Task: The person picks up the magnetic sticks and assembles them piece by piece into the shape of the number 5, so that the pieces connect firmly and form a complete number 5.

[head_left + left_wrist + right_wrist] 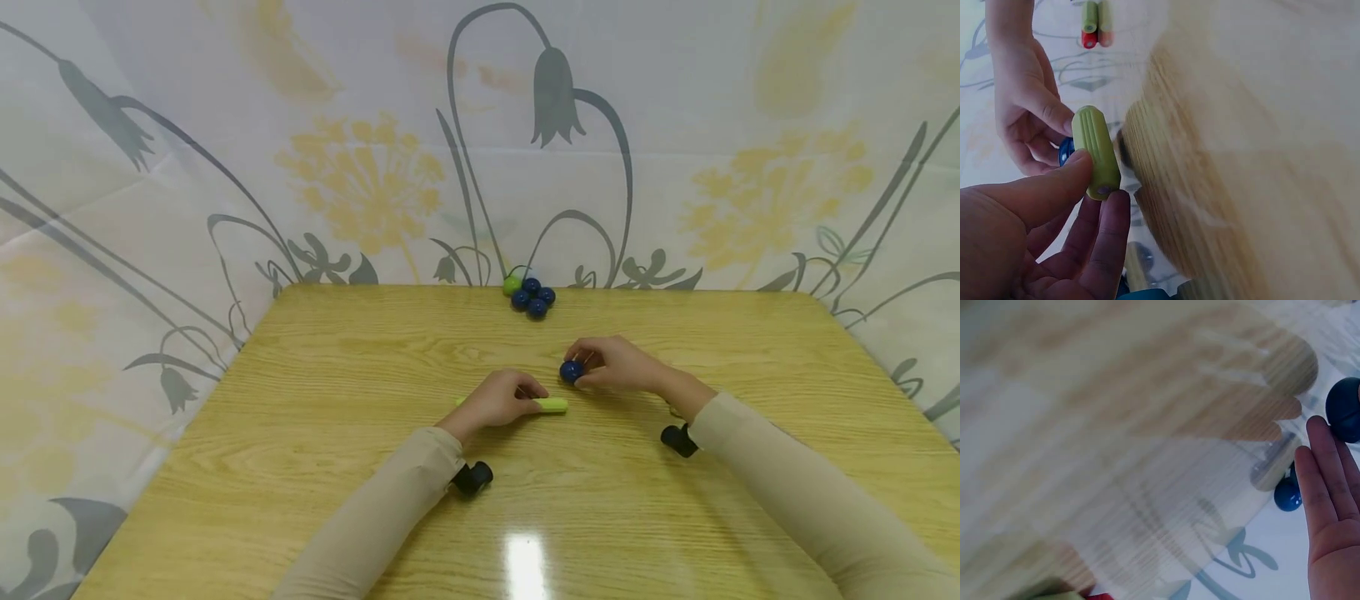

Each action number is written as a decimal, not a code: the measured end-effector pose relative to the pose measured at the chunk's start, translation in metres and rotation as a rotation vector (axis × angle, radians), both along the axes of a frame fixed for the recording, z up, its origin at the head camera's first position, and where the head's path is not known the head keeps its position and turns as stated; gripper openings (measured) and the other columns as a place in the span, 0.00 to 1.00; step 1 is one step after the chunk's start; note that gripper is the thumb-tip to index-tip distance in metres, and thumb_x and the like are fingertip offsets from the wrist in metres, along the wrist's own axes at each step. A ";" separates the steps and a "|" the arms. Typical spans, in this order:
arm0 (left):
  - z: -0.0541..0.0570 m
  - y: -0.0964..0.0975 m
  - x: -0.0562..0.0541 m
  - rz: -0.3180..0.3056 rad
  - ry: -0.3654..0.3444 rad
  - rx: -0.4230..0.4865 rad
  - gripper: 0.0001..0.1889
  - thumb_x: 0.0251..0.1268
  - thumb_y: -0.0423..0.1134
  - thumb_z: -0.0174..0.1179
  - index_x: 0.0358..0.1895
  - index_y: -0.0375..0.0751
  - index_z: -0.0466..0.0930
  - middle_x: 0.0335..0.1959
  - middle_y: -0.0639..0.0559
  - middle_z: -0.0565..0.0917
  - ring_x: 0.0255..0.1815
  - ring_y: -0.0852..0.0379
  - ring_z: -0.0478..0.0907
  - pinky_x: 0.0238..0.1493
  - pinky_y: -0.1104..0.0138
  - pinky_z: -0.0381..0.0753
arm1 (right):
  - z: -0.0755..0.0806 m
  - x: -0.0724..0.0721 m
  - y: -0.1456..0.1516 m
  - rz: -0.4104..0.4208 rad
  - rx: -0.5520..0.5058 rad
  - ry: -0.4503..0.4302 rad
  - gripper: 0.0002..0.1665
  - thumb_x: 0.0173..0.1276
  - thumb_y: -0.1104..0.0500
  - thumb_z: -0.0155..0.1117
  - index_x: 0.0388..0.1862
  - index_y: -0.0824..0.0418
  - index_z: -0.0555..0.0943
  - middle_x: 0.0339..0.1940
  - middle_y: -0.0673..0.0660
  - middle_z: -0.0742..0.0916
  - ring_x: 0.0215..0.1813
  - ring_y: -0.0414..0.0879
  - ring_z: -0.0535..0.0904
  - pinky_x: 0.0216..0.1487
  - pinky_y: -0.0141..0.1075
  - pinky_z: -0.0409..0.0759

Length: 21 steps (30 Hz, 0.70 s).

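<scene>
My left hand (pixel 498 398) pinches a lime-green grooved stick (pixel 553 405) between thumb and fingers, low over the table. The stick's near end shows clearly in the left wrist view, where the stick (pixel 1099 156) is tilted. To its right, my right hand (pixel 618 364) holds a shiny dark blue ball (pixel 572 371) at the fingertips. In the right wrist view this ball (pixel 1344 409) is cut off by the frame edge. From the left wrist, the ball (pixel 1066 151) is mostly hidden behind the stick and the right hand (pixel 1025 115).
At the table's back edge sit several dark blue balls (pixel 537 307) in a cluster, with a green ball (pixel 512 286) beside them. Green and red sticks (pixel 1090 25) appear at the top of the left wrist view. A flowered cloth (pixel 375 192) hangs behind the wooden table (pixel 360 342).
</scene>
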<state>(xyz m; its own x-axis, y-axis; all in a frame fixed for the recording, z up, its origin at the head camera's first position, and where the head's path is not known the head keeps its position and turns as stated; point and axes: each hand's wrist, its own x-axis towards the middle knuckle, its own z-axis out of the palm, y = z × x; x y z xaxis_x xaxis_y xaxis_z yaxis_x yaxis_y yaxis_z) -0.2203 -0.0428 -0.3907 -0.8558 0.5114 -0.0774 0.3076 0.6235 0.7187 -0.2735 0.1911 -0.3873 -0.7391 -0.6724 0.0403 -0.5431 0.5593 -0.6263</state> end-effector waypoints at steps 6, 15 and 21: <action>0.001 0.004 -0.003 0.022 -0.015 0.009 0.09 0.63 0.34 0.61 0.46 0.39 0.83 0.40 0.51 0.82 0.42 0.56 0.77 0.43 0.68 0.76 | -0.001 0.009 0.006 0.005 -0.015 -0.012 0.19 0.59 0.64 0.68 0.49 0.63 0.77 0.38 0.52 0.83 0.42 0.46 0.81 0.48 0.41 0.78; -0.001 0.004 -0.009 0.042 -0.007 -0.004 0.10 0.63 0.35 0.60 0.46 0.40 0.83 0.41 0.50 0.81 0.43 0.55 0.78 0.43 0.68 0.76 | -0.004 0.017 0.009 0.026 -0.051 -0.032 0.17 0.60 0.64 0.68 0.48 0.64 0.77 0.39 0.53 0.83 0.42 0.46 0.81 0.48 0.41 0.78; -0.001 0.006 -0.011 0.050 -0.004 0.006 0.10 0.64 0.35 0.60 0.47 0.39 0.82 0.40 0.51 0.81 0.41 0.56 0.77 0.40 0.68 0.76 | -0.003 0.023 0.009 0.043 -0.061 -0.054 0.17 0.59 0.63 0.68 0.47 0.64 0.77 0.39 0.54 0.84 0.42 0.47 0.81 0.47 0.40 0.79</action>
